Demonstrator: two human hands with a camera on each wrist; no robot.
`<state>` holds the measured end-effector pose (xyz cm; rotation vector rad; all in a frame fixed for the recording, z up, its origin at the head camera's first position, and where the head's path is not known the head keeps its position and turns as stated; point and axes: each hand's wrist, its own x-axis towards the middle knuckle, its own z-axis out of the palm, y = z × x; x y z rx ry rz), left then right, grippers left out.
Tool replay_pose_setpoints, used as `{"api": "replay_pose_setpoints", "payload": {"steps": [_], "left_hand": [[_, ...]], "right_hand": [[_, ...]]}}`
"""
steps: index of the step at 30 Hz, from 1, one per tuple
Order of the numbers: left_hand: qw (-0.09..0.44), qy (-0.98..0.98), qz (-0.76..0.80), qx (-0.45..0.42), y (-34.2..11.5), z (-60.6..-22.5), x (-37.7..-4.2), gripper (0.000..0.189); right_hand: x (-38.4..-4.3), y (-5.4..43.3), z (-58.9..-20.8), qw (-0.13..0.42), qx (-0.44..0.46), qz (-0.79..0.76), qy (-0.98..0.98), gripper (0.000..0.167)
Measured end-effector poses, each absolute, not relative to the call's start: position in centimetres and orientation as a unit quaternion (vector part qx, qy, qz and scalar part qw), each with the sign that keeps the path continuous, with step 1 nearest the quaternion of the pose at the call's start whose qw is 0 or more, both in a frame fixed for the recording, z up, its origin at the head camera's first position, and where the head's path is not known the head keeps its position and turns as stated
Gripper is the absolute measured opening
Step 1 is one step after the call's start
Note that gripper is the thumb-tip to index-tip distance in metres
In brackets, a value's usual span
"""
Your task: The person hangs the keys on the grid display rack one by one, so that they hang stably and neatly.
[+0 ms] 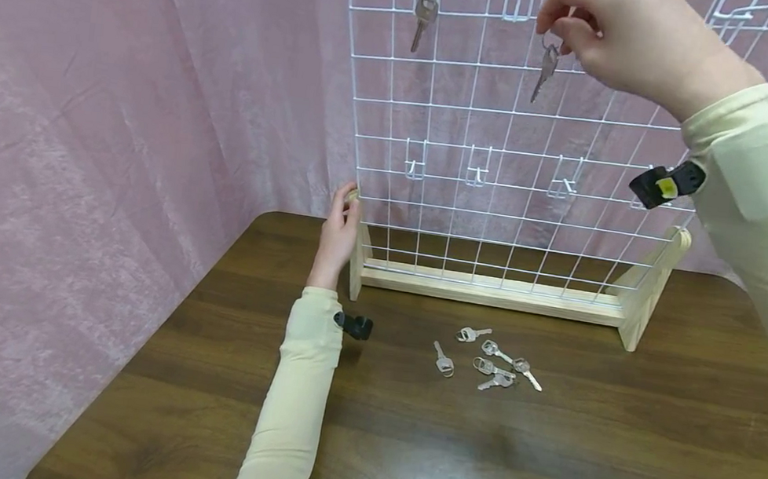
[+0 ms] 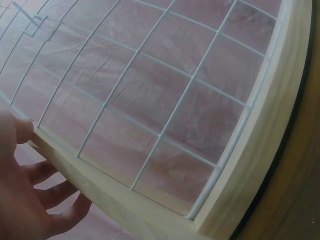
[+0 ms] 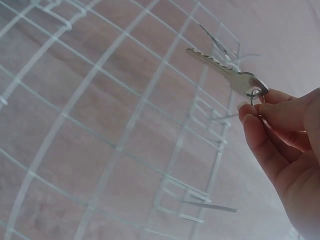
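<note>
Up near the top of the white wire grid rack [image 1: 491,109], my right hand [image 1: 620,41] pinches a silver key [image 1: 547,72] by its ring. In the right wrist view, thumb and fingertips hold that ring, and the toothed blade points away from the hand, in front of the grid. My left hand [image 1: 337,238] grips the wooden side support [image 2: 85,172] at the rack's left end, thumb on one side and fingers on the other. A second key [image 1: 424,15] hangs from an upper-left hook.
Several keys with rings [image 1: 493,367] lie on the brown wooden table [image 1: 403,447] in front of the rack. White hooks [image 1: 477,173] sit in an upper and a lower row on the grid. A pink cloth [image 1: 120,122] hangs behind and to the left.
</note>
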<state>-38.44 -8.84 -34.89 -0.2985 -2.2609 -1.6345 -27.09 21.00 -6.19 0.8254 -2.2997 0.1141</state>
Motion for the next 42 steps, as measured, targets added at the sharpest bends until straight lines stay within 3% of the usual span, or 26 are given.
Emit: {"api": "replay_pose_setpoints", "payload": {"steps": [7,14,23,42], "left_hand": [[0.170,-0.791,-0.579,-0.105,-8.5,-35.0,-38.9,0.041],[0.163,-0.792,-0.579,-0.101,-8.5,-34.9,-38.8,0.041],[0.168,-0.792,-0.578,-0.106,-8.5,-35.0,-38.6,0.040],[0.171,-0.794,-0.576,-0.095,-8.3,-35.2,-38.4,0.041]], "right_hand": [[-27.6,20.5,-3.9,0.322,0.264,0.062,-0.907,0.029],[-28.9,20.0,-3.5,0.351,0.276,0.058,-0.893,0.031],[-29.8,19.7,-2.1,0.326,0.208,0.022,-0.922,0.038],[-31.3,19.9,-2.9,0.289,0.222,0.097,-0.926,0.032]]}}
